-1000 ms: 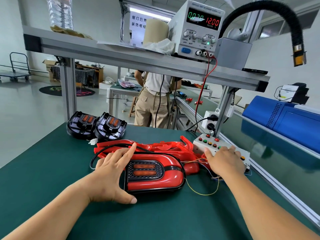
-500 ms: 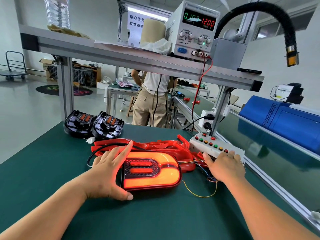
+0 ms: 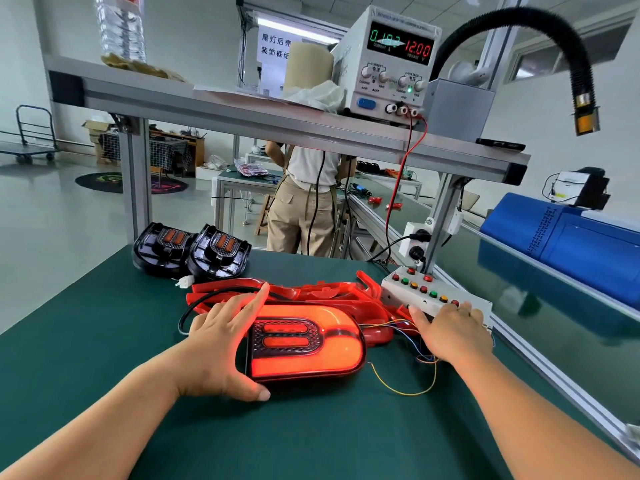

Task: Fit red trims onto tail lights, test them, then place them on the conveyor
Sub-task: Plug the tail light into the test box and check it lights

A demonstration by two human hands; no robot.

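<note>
A tail light with a red trim (image 3: 311, 344) lies on the green bench and glows bright orange-red. My left hand (image 3: 221, 344) rests against its left end, with the thumb at the near edge and straight fingers along the far edge. My right hand (image 3: 450, 334) lies flat on the white button box (image 3: 415, 289), fingers pressing near its front row of buttons. Thin coloured wires run from the light to the box. A pile of loose red trims (image 3: 311, 292) sits just behind the light. Two black tail lights without trims (image 3: 162, 247) (image 3: 221, 252) stand at the back left.
A power supply (image 3: 391, 64) on the overhead shelf reads 12.00 V. The conveyor (image 3: 519, 323) runs along the right, with a blue machine (image 3: 571, 244) beyond it. A black hose (image 3: 519, 22) arches overhead. A person (image 3: 304, 209) stands behind the bench.
The tail light was dark one second ago, lit up half a second ago and stays lit. The supply's current reading has risen. Both hands have kept their places.
</note>
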